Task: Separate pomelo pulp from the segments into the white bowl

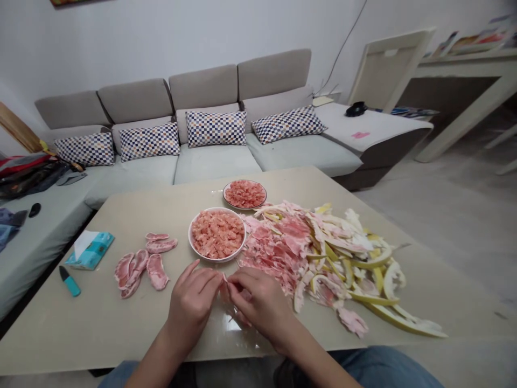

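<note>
My left hand (193, 303) and my right hand (260, 302) meet near the table's front edge, fingertips pinched together on a pink pomelo segment (224, 291). The fingers hide most of that piece. Just beyond them stands a white bowl (191, 245) heaped with pomelo flesh (218, 233). Behind it is a dark-rimmed plate (230, 204) with more flesh (244, 193). Several pomelo segments in their skins (133, 268) lie to the left. Right of the bowl spreads a pile of pink membranes (278, 250), with thick yellow-green rinds (375, 264) further right.
At the table's left lie a blue tissue pack (97, 250) and a knife with a turquoise handle (71, 286). A loose membrane piece (353, 321) is near the front edge. A sofa (216, 161) with checkered cushions (216, 128) stands behind the table (97, 328).
</note>
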Demonstrator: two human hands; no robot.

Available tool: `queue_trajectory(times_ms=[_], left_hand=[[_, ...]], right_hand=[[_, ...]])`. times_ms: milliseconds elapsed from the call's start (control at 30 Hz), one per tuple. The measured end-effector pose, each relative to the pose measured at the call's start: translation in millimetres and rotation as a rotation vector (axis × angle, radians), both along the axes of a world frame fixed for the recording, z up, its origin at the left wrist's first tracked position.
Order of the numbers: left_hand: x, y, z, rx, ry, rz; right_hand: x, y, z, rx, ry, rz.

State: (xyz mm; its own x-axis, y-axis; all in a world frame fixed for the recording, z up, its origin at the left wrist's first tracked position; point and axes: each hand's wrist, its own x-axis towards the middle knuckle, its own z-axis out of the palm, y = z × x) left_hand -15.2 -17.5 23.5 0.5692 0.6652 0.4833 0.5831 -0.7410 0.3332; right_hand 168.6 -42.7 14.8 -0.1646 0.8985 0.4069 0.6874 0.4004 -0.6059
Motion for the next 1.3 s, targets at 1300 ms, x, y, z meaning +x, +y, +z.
queue_trajectory(times_ms=[1300], left_hand=[[1,15,1.4,-0.847,-0.659,0.218]], right_hand=[[28,1,15.4,-0.021,0.296,0.207]])
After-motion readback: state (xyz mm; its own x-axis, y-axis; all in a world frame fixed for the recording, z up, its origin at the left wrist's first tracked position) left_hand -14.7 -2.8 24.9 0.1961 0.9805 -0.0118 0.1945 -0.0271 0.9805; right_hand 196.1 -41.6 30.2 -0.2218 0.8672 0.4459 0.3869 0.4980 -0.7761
